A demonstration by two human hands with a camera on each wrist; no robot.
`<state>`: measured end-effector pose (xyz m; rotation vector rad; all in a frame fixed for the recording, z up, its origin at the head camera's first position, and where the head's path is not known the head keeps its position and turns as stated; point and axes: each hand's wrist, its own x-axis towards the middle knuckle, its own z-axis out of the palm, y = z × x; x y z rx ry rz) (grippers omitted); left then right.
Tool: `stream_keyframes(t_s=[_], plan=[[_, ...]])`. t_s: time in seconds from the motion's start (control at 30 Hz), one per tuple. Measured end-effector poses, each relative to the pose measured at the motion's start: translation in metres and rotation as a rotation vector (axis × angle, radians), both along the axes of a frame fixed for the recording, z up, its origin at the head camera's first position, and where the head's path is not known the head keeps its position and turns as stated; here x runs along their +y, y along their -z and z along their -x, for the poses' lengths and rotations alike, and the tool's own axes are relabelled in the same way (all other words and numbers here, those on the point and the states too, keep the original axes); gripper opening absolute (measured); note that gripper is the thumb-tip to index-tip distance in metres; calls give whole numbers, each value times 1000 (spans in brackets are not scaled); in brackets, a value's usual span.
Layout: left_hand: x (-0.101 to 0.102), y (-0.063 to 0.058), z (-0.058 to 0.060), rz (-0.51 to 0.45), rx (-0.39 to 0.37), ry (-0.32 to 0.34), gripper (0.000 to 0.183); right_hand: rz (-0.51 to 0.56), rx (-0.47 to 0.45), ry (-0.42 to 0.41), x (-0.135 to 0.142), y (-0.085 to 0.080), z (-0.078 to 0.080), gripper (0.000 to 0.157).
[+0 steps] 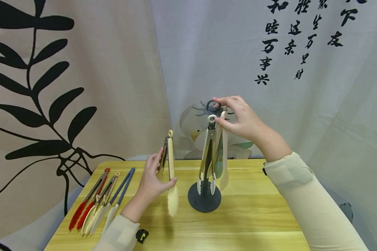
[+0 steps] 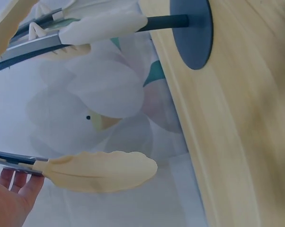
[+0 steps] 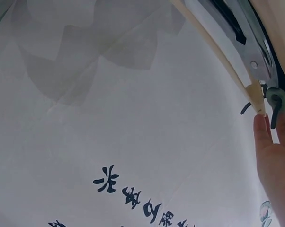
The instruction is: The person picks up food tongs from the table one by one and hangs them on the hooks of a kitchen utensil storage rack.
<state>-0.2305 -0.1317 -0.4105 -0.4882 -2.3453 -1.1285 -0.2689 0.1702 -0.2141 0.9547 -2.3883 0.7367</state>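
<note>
Cream tongs (image 1: pixel 171 160) gripped in bent fingers of left hand (image 1: pixel 153 179), lower centre of frame, dark utensil stand (image 1: pixel 204 204) right of centre, parted fingers of right hand (image 1: pixel 243 116) laid at its top, hold unclear, three tongs (image 1: pixel 101 213) set on worktop (image 1: pixel 254 212), lower left.

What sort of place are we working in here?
Likely a staged indoor tabletop rather than a working kitchen: a wooden table before a printed curtain, with a stand and red tongs on it.
</note>
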Motion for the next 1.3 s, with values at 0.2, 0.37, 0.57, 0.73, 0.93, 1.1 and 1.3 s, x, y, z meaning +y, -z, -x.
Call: stream_keyframes(t_s=[0.2, 0.37, 0.57, 0.73, 0.93, 1.1, 1.3], plan=[[7, -8, -1, 8, 14, 30, 110, -39, 28, 10, 0, 0, -1, 53], [13, -14, -2, -6, 37, 51, 110, -45, 48, 6, 0, 0, -1, 52], [17, -22, 2, -25, 89, 80, 110, -42, 57, 4, 0, 1, -1, 52], [21, -28, 3, -33, 100, 100, 109, -46, 59, 6, -1, 2, -1, 52], [27, -34, 2, -49, 104, 128, 110, -43, 75, 7, -2, 3, 0, 52], [30, -38, 1, -45, 111, 137, 110, -44, 81, 9, -3, 3, 0, 52], [33, -44, 0, -44, 126, 156, 109, -46, 96, 10, -5, 4, 0, 52]])
